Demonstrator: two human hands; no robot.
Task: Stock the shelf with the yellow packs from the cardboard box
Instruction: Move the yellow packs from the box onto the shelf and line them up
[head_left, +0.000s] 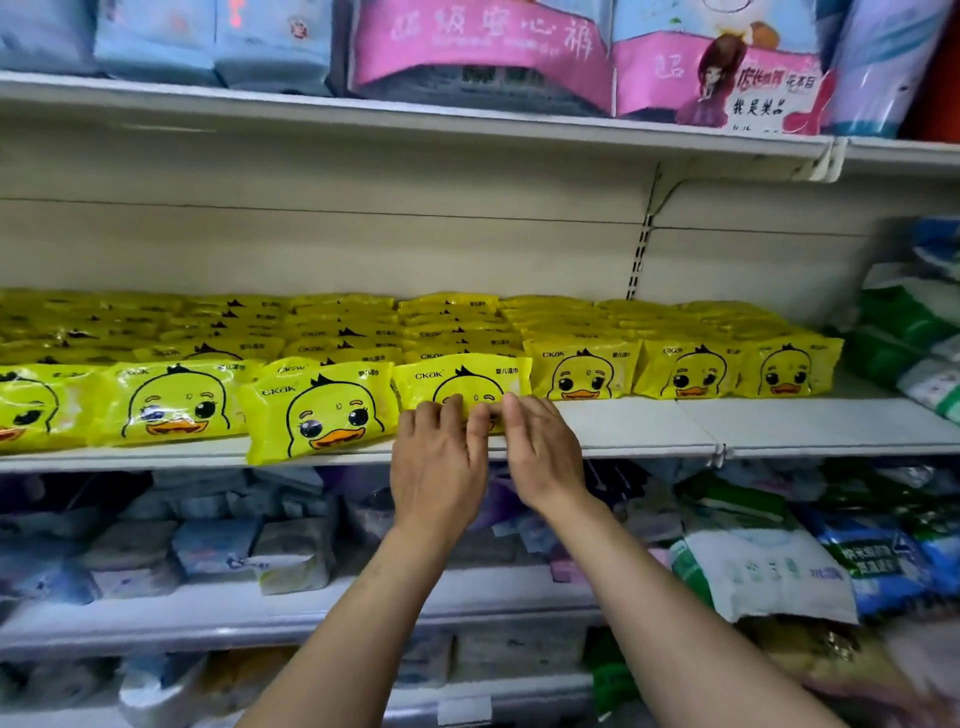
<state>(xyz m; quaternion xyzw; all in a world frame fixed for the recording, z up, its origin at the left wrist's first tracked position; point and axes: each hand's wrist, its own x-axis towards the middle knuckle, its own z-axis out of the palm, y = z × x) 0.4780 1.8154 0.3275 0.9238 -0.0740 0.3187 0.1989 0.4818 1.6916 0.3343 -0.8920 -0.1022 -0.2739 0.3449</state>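
Observation:
Rows of yellow duck-face packs fill the middle shelf (649, 426) from the left edge to past the middle. One yellow pack (462, 376) stands upright at the shelf front, and both hands are on its lower face. My left hand (439, 460) touches it with fingertips bent against the wrapper. My right hand (540, 449) touches it beside the left, fingers nearly straight. Another front pack (317, 410) leans out over the shelf edge just to the left. The cardboard box is out of view.
Blue and pink packs sit on the top shelf (467, 122). Green and white bags (904, 332) crowd the right end of the middle shelf. Lower shelves hold blurred wrapped packs and white-green bags (763, 566). Bare shelf board lies in front of the right-hand yellow packs.

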